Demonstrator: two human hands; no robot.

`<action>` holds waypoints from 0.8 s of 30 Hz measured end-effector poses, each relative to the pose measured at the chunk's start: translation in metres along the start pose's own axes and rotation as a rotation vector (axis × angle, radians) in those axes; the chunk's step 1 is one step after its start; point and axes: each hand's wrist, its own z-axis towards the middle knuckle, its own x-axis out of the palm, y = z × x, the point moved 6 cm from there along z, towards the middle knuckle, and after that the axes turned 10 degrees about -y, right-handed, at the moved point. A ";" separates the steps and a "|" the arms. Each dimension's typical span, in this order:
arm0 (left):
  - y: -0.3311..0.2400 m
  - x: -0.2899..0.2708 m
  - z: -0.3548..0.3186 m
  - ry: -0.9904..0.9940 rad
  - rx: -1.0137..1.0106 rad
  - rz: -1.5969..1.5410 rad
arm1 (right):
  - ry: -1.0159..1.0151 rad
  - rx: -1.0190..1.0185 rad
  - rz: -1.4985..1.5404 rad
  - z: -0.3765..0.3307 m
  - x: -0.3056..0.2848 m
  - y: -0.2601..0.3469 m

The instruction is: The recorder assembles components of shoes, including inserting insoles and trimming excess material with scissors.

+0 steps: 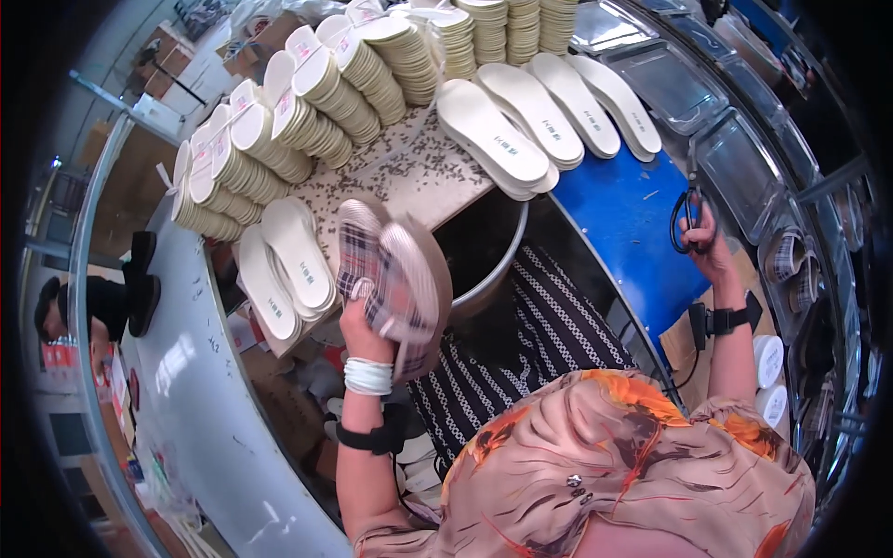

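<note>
My left hand (pixel 359 327) grips a pair of plaid slip-on shoes (pixel 417 279) with thick pale soles, raised over the near edge of the work table. The shoes lie against each other, heels toward my wrist, and the thumb presses on the plaid upper. Off to the right, my right hand (pixel 709 249) is closed round the handles of black-handled scissors (pixel 686 219), above the blue board (pixel 619 219). The scissor blades point away from me. Nearest to the shoes on their left are white insoles (pixel 299 260) in two small piles.
Tall stacks of cream insoles (pixel 326 74) line the far side of the table (pixel 395 181), which is strewn with small dark bits. More white insoles (pixel 549 121) lie fanned at its right. Clear plastic trays (pixel 739 153) stand along the right. A round metal rim (pixel 510 256) sits before my lap.
</note>
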 end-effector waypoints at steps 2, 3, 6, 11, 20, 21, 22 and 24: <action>0.005 -0.015 -0.010 0.094 -0.180 -0.246 | 0.312 -0.097 -0.129 -0.031 0.056 0.025; -0.006 -0.022 -0.011 0.132 -0.080 -0.236 | 0.432 -0.101 -0.134 -0.040 0.083 0.031; -0.020 -0.032 -0.022 0.209 -0.033 -0.119 | 0.799 0.171 -0.094 -0.075 0.163 0.006; -0.013 -0.043 -0.038 0.346 -0.072 -0.140 | 0.997 -0.531 -0.680 -0.132 0.255 -0.003; -0.001 -0.049 -0.040 0.339 0.044 0.011 | 0.971 -0.939 -0.845 -0.135 0.280 -0.010; 0.001 -0.050 -0.040 0.318 0.108 0.056 | 0.992 -0.836 -0.835 -0.134 0.281 -0.013; 0.004 -0.049 -0.040 0.288 0.059 0.023 | 0.996 -0.704 -0.895 -0.137 0.275 -0.013; 0.015 -0.047 -0.039 0.260 0.042 0.028 | 1.041 -0.716 -0.877 -0.148 0.269 -0.012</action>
